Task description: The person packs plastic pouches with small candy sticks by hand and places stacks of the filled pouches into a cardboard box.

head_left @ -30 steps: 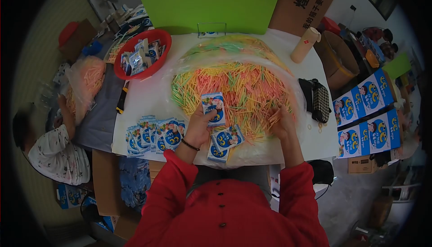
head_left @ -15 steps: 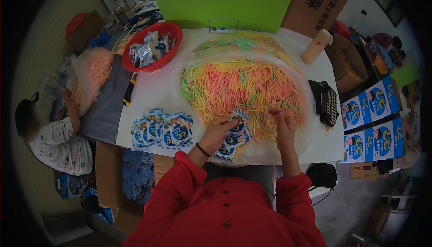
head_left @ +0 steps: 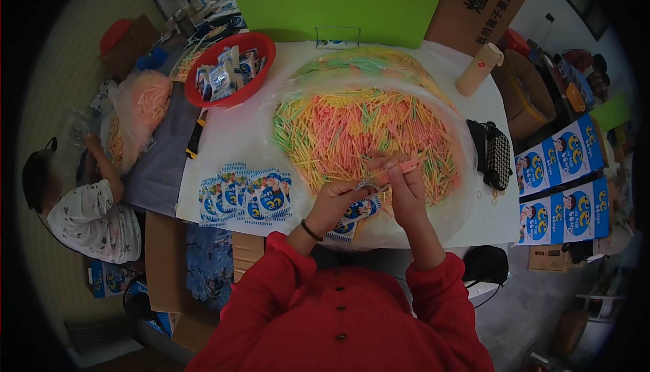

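Observation:
My left hand, with a dark bead bracelet at the wrist, pinches a small printed packet, seen nearly edge-on. Close beside it, my right hand has its fingers closed on a few pink sticks, near the packet's top. Whether the stick ends are inside the packet cannot be made out. Under both hands spreads a large clear plastic bag heaped with pink, yellow and green sticks. Another blue-and-white packet lies below my left hand. Several more packets lie flat to the left.
A red basin of packets stands at the back left, with a box cutter nearby. To the right are a beige cylinder and a black-and-white pouch. Another person sits at left. Printed cartons are stacked at right.
My right hand has moved left from the sticks to the packet, carrying pink sticks. The packet in my left hand has tilted from showing its printed face to nearly edge-on.

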`<action>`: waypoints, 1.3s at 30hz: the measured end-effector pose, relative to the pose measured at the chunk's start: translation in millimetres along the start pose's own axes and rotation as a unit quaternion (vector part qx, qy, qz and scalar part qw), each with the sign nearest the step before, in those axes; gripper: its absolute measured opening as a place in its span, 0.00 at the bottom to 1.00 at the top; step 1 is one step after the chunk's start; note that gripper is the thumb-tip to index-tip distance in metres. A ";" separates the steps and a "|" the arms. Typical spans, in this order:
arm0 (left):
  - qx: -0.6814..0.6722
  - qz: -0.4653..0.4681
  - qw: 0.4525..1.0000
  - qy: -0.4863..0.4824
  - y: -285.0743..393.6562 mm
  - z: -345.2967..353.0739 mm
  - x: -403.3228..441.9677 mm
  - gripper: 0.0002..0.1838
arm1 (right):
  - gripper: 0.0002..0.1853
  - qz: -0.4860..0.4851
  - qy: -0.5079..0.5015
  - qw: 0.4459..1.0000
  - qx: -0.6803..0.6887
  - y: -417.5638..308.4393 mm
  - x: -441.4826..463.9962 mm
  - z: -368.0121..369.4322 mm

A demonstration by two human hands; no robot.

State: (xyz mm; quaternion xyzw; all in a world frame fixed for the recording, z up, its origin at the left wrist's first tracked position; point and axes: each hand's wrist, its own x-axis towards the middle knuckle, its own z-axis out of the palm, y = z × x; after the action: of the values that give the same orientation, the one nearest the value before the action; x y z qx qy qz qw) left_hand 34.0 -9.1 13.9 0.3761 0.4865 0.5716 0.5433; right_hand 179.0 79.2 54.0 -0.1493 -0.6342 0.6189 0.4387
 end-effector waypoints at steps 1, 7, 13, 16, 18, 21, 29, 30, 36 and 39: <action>-0.003 0.007 1.000 0.000 -1.5 -0.2 0.2 0.08 | 0.06 0.001 0.000 1.000 0.000 2.7 -0.7 -1.5; -0.027 0.006 1.000 0.003 -10.9 -1.8 1.8 0.08 | 0.05 0.007 -0.063 0.995 0.072 1.1 -2.8 -8.6; -0.016 0.026 0.999 0.011 -15.5 -2.3 3.3 0.10 | 0.07 -0.011 -0.050 0.998 0.037 1.4 -3.0 -9.8; -0.009 0.039 0.999 0.008 -13.9 -2.5 3.8 0.10 | 0.07 0.072 -0.049 0.996 0.037 1.5 -6.7 -4.4; -0.014 0.030 0.999 -0.005 -13.7 -3.5 3.5 0.10 | 0.07 0.091 0.030 0.992 0.079 3.4 -6.4 -1.9; -0.017 0.025 0.999 -0.019 -17.5 -2.9 6.4 0.10 | 0.08 0.095 -0.001 0.993 0.074 6.6 -3.9 -5.8; -0.074 0.069 0.993 -0.059 -21.1 1.9 30.3 0.14 | 0.18 0.013 -0.126 0.963 -0.237 12.9 10.4 -24.3; -0.074 0.071 0.993 -0.058 -17.4 3.4 33.9 0.14 | 0.23 0.014 -0.116 0.958 -0.261 10.6 12.7 -26.9; -0.118 0.083 0.987 -0.075 -10.3 4.8 54.7 0.17 | 0.31 -0.009 -0.031 0.967 -0.253 -7.2 18.3 -49.9; -0.101 0.086 0.991 -0.017 -6.1 10.3 50.9 0.19 | 0.26 0.014 0.040 0.968 -0.248 5.1 8.9 -66.2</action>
State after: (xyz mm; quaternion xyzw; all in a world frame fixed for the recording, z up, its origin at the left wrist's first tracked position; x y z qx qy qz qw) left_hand 38.9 42.2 5.5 0.3698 0.3830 0.6553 0.5358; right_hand 221.1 130.0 42.7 -0.2869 -0.7473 0.4420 0.4047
